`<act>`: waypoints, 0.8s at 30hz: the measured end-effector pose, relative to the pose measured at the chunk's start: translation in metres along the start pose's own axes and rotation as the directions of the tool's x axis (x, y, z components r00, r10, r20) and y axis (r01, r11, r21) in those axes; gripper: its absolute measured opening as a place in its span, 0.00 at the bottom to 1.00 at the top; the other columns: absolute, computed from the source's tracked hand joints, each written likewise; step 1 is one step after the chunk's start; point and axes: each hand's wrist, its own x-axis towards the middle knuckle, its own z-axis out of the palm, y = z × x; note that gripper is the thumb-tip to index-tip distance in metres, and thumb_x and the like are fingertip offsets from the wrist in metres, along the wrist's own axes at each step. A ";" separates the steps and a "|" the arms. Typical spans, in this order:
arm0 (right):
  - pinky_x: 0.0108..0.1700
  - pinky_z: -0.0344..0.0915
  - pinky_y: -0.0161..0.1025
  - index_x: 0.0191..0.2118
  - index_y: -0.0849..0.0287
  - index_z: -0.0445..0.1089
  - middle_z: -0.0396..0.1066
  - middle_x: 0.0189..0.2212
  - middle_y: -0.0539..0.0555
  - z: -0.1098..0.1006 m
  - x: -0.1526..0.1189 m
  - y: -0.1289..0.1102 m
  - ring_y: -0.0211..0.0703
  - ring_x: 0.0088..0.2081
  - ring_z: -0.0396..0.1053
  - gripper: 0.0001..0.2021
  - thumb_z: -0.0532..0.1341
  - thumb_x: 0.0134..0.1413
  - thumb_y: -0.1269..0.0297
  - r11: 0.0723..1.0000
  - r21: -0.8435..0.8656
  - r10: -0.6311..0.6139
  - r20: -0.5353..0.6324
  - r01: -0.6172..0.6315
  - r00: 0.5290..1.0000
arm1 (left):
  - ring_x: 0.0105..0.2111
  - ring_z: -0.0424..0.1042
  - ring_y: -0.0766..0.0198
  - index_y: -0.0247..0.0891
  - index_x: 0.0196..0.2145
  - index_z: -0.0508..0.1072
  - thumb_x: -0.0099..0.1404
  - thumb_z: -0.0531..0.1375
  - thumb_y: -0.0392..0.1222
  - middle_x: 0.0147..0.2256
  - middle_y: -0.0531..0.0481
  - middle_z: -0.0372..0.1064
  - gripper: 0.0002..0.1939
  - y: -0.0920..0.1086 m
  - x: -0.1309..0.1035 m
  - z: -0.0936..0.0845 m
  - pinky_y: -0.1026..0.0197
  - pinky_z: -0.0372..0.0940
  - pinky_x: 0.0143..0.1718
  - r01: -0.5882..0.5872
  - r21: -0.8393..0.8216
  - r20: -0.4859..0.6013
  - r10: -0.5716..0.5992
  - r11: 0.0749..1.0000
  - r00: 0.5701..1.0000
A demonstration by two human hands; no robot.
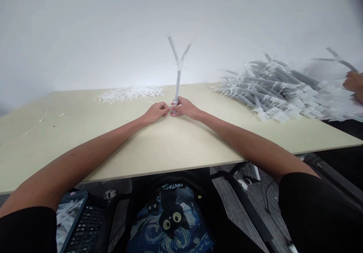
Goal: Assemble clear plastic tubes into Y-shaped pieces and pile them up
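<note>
Because thin loose pieces lie about the light wood tabletop (pixel 170 147), small mix-ups seem possible. At nine o'clock from the person's hands, a stray white cable tie (pixel 43 117) could be swept off by a forearm. Between seven and eight, a plastic basket (pixel 89 219) of pale pieces sits below the table edge, where a dropped part might vanish among them. Toward ten o'clock, the heap of white cable ties (pixel 130 93) looks tangled; pulling one could drag out several.

The left hand (pixel 157 112) has thumb and fingers pinched together beside the tube's foot; whether they grip a tie's tail is too small to tell, and a slip there could leave a fastening loose. The Y-shaped grey tube (pixel 177 83) stands upright, its fork at twelve o'clock, and the right hand (pixel 184 107) is wrapped around its lower end. Held only so low, it could tip or twist if tugged. Between two and three o'clock, the pile of wrapped grey tubes (pixel 272 84) might slide, especially if a co-worker's hand (pixel 354 84), near three, knocks it.
</note>
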 end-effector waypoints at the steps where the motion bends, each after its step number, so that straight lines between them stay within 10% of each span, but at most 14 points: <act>1: 0.40 0.76 0.42 0.38 0.61 0.60 0.63 0.43 0.56 0.000 0.000 0.000 0.35 0.31 0.71 0.13 0.64 0.47 0.71 1.000 0.002 -0.002 0.002 0.002 1.000 | 0.26 0.66 0.67 0.36 0.29 0.67 0.58 0.57 0.48 0.23 0.53 0.67 0.11 0.001 0.000 0.000 0.63 0.60 0.32 0.000 0.014 0.000 0.000 1.000 1.000; 24: 0.38 0.76 0.43 0.34 0.61 0.61 0.66 0.34 0.54 0.003 0.003 -0.001 0.39 0.36 0.70 0.04 0.57 0.52 0.72 0.999 0.030 0.021 -0.057 -0.020 0.998 | 0.25 0.66 0.67 0.37 0.28 0.68 0.58 0.57 0.48 0.23 0.53 0.67 0.11 0.000 0.001 0.002 0.64 0.58 0.31 -0.010 0.068 -0.012 0.011 0.998 1.000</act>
